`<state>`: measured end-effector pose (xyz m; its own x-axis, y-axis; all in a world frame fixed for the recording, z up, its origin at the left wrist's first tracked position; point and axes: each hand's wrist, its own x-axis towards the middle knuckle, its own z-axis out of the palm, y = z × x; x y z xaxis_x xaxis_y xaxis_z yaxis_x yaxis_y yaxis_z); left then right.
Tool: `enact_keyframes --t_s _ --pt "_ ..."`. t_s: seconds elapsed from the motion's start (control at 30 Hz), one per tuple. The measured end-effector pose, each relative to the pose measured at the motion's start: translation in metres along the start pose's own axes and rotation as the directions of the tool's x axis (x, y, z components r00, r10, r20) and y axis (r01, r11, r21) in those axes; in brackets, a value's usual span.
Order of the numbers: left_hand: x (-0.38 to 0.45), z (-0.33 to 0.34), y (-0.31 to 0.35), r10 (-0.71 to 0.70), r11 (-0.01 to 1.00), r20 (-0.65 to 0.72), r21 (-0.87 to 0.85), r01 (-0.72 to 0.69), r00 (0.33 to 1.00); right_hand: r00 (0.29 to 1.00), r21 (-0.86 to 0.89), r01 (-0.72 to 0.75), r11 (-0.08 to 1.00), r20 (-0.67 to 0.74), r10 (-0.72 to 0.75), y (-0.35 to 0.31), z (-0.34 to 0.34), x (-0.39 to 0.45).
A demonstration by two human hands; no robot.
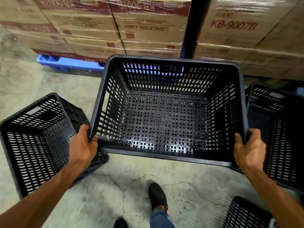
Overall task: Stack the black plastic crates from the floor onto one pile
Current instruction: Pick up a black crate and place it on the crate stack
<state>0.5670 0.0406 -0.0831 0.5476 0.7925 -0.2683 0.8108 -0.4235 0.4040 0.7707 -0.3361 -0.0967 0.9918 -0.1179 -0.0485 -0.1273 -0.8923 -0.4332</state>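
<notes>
A warehouse or stockroom. Shrink-wrapped cardboard cartons printed "LUBRICATION AGENT" and "KB-9007B" are sitting stacked in rows on a blue plastic pallet. A dark steel rack post is rising between the stacks. Cracks are running through the bare concrete floor.

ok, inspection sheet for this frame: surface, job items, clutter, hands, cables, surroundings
Surface: concrete floor, cracked.
Job's things: held crate empty, off the floor; left crate; right crate; a fourth crate at lower right.
Clutter: nothing seen.
Hands: left hand and right hand grip the held crate's near corners.
Cables: nothing seen.
Surroundings: wrapped cartons on a blue pallet; person's shoe.
</notes>
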Motion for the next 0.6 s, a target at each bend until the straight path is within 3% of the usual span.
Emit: enact_keyframes --t_s 0.1,0.2,0.3,0.43,0.47,0.57,0.6 --pt "0.012 -0.008 0.008 0.003 0.987 0.004 0.161 -0.004 1.0 0.999 -0.037 0.042 0.998 0.014 -0.041 -0.001 0.0 0.007" --pt "0.04 -0.008 0.026 0.216 0.936 -0.057 0.297 -0.19 0.975 0.982 -0.125 0.189 0.974 0.006 -0.189 -0.005 -0.001 0.033" --pt "0.082 -0.002 0.058 0.443 0.83 -0.016 0.385 -0.403 0.896 0.921 -0.199 0.38 0.903 -0.014 -0.39 -0.024 -0.004 0.077" --pt "0.119 0.004 0.092 0.519 0.806 -0.098 0.388 -0.447 0.849 0.86 -0.155 0.489 0.858 -0.081 -0.504 -0.048 -0.006 0.111" --pt "0.128 0.008 0.088 0.525 0.793 -0.093 0.415 -0.446 0.846 0.868 -0.132 0.486 0.864 -0.044 -0.495 -0.046 0.0 0.114" --pt "0.147 0.021 0.071 0.449 0.789 0.025 0.458 -0.409 0.893 0.911 -0.056 0.335 0.941 0.274 -0.308 -0.036 0.025 0.116" --pt "0.153 0.022 0.071 0.425 0.796 0.055 0.452 -0.402 0.903 0.912 -0.055 0.304 0.951 0.304 -0.274 -0.037 0.027 0.12"
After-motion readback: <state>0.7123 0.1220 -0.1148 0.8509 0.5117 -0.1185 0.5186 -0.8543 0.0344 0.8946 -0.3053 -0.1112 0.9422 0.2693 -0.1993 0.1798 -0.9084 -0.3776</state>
